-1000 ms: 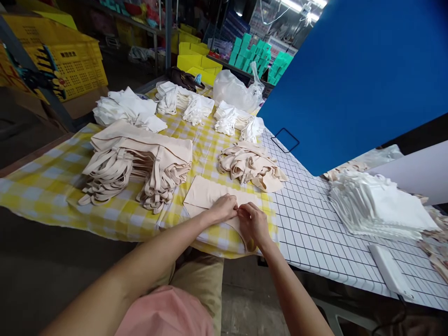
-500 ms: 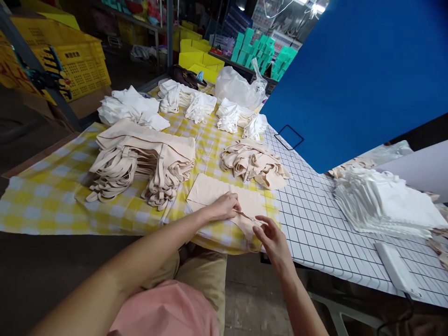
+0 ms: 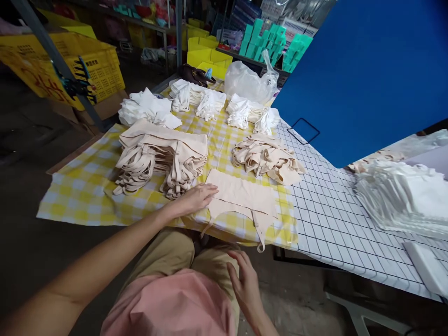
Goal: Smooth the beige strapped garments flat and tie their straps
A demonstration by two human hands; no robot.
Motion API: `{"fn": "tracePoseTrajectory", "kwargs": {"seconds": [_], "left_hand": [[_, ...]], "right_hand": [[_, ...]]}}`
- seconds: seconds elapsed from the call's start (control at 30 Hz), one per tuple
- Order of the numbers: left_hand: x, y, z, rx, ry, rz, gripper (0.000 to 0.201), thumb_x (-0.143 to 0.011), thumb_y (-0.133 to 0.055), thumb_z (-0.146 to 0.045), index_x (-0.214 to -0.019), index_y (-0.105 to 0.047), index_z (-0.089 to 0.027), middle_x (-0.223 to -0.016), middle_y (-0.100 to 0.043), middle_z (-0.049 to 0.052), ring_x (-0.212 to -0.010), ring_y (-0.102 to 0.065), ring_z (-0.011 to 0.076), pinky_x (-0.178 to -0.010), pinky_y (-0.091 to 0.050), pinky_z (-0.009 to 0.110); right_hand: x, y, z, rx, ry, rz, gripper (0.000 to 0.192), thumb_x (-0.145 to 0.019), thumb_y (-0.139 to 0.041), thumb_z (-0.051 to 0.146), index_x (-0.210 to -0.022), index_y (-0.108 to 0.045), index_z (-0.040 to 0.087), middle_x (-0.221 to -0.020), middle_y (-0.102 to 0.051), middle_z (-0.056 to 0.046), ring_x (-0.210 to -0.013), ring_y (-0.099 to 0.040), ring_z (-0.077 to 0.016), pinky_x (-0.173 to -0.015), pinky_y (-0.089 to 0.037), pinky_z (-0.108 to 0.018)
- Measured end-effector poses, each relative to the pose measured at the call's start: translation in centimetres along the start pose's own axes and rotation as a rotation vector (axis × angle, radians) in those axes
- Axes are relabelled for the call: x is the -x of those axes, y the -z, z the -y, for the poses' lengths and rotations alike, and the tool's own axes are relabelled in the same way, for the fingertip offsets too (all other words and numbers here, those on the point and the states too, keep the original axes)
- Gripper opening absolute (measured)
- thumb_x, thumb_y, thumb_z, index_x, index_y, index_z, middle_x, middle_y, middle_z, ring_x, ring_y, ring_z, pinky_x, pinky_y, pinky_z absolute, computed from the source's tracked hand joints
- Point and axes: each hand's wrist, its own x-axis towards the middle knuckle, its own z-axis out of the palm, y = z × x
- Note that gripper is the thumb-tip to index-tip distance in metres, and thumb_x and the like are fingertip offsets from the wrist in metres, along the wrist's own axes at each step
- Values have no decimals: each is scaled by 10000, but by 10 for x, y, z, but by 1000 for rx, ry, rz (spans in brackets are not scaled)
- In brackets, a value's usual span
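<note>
A beige strappy top, like a camisole [image 3: 241, 192], lies flat near the table's front edge, its body away from me. Its two thin straps point towards me, and the right strap [image 3: 259, 228] hangs over the edge. My left hand [image 3: 198, 198] rests at the top's left side, fingers stretched out and touching the cloth. Above my lap, apart from the cloth, is my right hand [image 3: 245, 282], its fingers loosely spread and holding nothing. A neat stack of beige tops [image 3: 164, 151] sits just beyond my left hand. Behind the flat top lies a loose beige heap [image 3: 268, 158].
White garment piles [image 3: 149, 109] and a plastic bag [image 3: 248, 81] stand farther back on the yellow checked cloth [image 3: 84, 186]. At right, a large blue panel [image 3: 357, 79] rises beside a white grid-patterned surface [image 3: 325, 219] bearing a white stack [image 3: 402, 193]. Yellow crates [image 3: 101, 70] are at left.
My left hand has moved left from the top's middle to its left side. My right hand has left the right strap and drawn back over my lap. The top now lies flatter.
</note>
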Motion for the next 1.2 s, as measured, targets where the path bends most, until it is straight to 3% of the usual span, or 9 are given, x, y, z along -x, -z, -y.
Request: {"fn": "tracePoseTrajectory", "kwargs": {"seconds": [0.13,0.27,0.37,0.5,0.6,0.8,0.93,1.1,1.2], "left_hand": [[11,-12,-8,-79,-30,114,455,-874,-462,-251,-1319,-432,-161,-1433,-349,98,-1353,-240,219,-1108,-184,380],[16,-21,-8,-138,-48,141,530,-878,-477,-347,-1373,-345,-213,-1497,-193,83,-1385,-96,252,-1112,-130,416],[17,-23,-5,-139,-59,157,543,-887,-458,-381,-1388,-311,-230,-1506,-157,69,-1388,-65,245,-1115,-116,410],[16,-24,-3,-133,-39,169,554,-882,-466,-395,-1390,-307,-240,-1508,-152,63,-1390,-54,245,-1115,-107,411],[15,-25,-2,-125,-42,167,557,-881,-467,-395,-1392,-300,-250,-1509,-147,58,-1390,-48,245,-1114,-104,411],[15,-22,-6,-116,-37,161,553,-874,-484,-375,-1385,-310,-257,-1508,-156,57,-1390,-62,238,-1114,-106,401],[15,-21,-7,-110,-19,185,576,-865,-504,-379,-1390,-304,-249,-1510,-141,59,-1390,-52,240,-1115,-102,403],[16,-27,-3,-112,-28,145,563,-869,-489,-416,-1384,-313,-270,-1507,-160,48,-1390,-66,231,-1116,-105,404],[17,-26,-2,-109,-64,99,538,-875,-471,-426,-1373,-333,-275,-1499,-193,56,-1388,-94,223,-1113,-123,399]], "right_hand": [[-37,-63,17,-292,-271,87,467,-709,-607,459,-1091,-603,190,-1150,-607,-132,-1029,-566,-258,-804,-479,-345],[-48,-81,38,-472,-326,154,400,-707,-592,542,-832,-652,167,-890,-670,-83,-853,-589,-219,-762,-465,-315],[-25,-62,52,-397,-260,154,377,-797,-522,511,-702,-633,164,-684,-611,-33,-686,-552,-165,-646,-449,-258],[11,-24,65,-276,-184,18,335,-836,-532,404,-1078,-615,187,-676,-587,-18,-617,-537,-142,-589,-446,-237],[17,1,75,-380,-107,43,238,-854,-523,337,-1016,-631,201,-640,-586,-18,-577,-543,-137,-564,-450,-239],[-30,37,101,-726,-132,339,258,-765,-626,358,-981,-665,221,-974,-688,-107,-757,-644,-216,-650,-496,-325],[-64,45,108,-731,-175,189,226,-700,-710,305,-910,-655,240,-957,-685,-69,-674,-624,-158,-607,-476,-276],[-92,49,106,-594,-191,3,255,-718,-681,427,-779,-642,182,-530,-493,28,-448,-404,-79,-436,-330,-210],[-102,51,107,-467,-120,-61,279,-762,-623,451,-719,-629,175,-607,-460,17,-499,-365,-81,-472,-338,-221]]}}
